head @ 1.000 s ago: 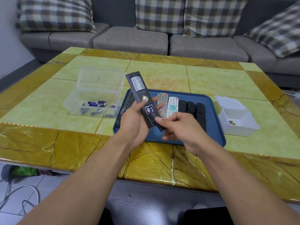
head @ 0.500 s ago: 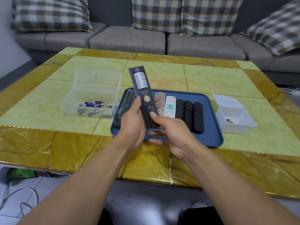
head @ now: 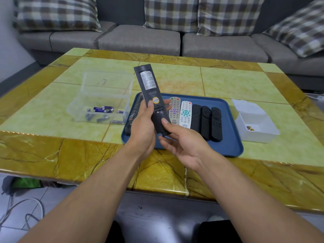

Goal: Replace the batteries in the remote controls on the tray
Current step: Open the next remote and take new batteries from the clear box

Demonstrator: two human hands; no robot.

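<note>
The left hand [head: 142, 130] grips a long black remote [head: 151, 95], thumb laid along its back and fingers wrapped behind it. The remote is held up over the near left part of the blue tray [head: 228, 148], back side facing the camera, tilted so its top leans away and to the left. A white label and a round yellow sticker show on its back. Below the sticker sits the battery cover [head: 159, 122], with a narrow gap open at its upper edge. The right hand [head: 184, 142] pinches the lower end of the remote: its thumb presses on the cover and its fingers curl underneath.

The tray lies on the counter [head: 52, 155], near the front edge. On the tray, just right of the held remote, lie a grey remote [head: 174, 109] and a white remote [head: 185, 114] side by side with buttons up, then three black remotes [head: 206, 121] in a row. Another dark remote [head: 134, 116] lies at the tray's left end, mostly hidden behind the left hand.

Left of the tray stands a clear plastic box [head: 105, 88] with loose batteries [head: 102, 113] scattered on its bottom. Right of the tray stands a white box [head: 254, 120] with a few small items in its near corner, too small to tell apart. Beyond the tray, past the far edge of the counter, is a grey sofa [head: 140, 39] with checked cushions [head: 56, 13].
</note>
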